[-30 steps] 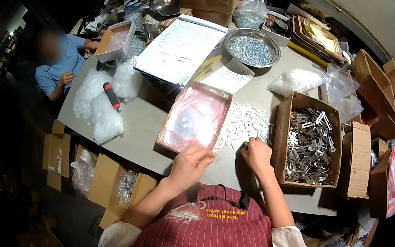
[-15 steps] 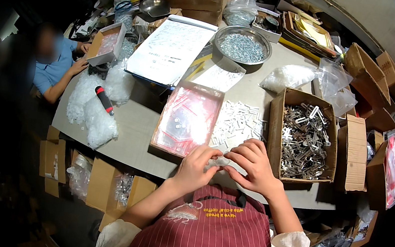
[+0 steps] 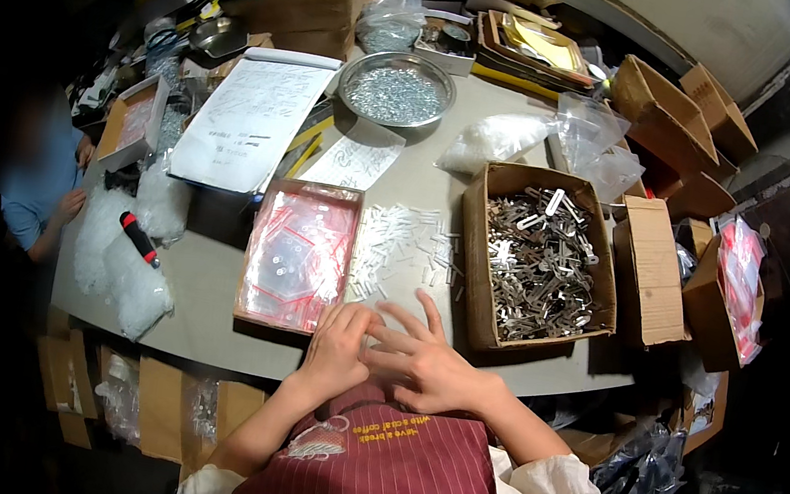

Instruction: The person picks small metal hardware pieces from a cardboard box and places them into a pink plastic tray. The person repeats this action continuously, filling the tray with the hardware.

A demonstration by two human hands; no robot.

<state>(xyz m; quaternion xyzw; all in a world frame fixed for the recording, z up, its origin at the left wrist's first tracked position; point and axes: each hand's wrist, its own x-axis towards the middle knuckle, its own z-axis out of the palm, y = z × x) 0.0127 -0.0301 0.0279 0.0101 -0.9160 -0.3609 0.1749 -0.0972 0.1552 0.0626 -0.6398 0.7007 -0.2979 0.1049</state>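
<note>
Both hands are meeting at the near edge of the worktop point(image 3: 210, 272). The left hand point(image 3: 338, 345) is resting with its fingers curled inward and narrow; the right hand point(image 3: 425, 357) is lying partly over it with its fingers point(image 3: 406, 314) spread wide. Whether anything small is pinched between them cannot be told, as the hands are covering each other.

The nearest work items are lying just beyond the fingertips: a shallow tray of small clear red-edged bags point(image 3: 298, 254) to the left, and a loose scatter of small white plastic pieces point(image 3: 405, 248) directly ahead. A cardboard box of metal parts point(image 3: 540, 257) is standing just right of the scatter.

Hazards, as a judgement:
- The spread right fingers are hovering very near the white pieces. A sweep forward is likely to push some into the tray or toward the box.
- The hands are working at the worktop's near edge, so any small part slipping from them is likely to fall into the lap or onto the floor.
- The bags are light and slippery and are likely to slide out if the tray is nudged.
</note>
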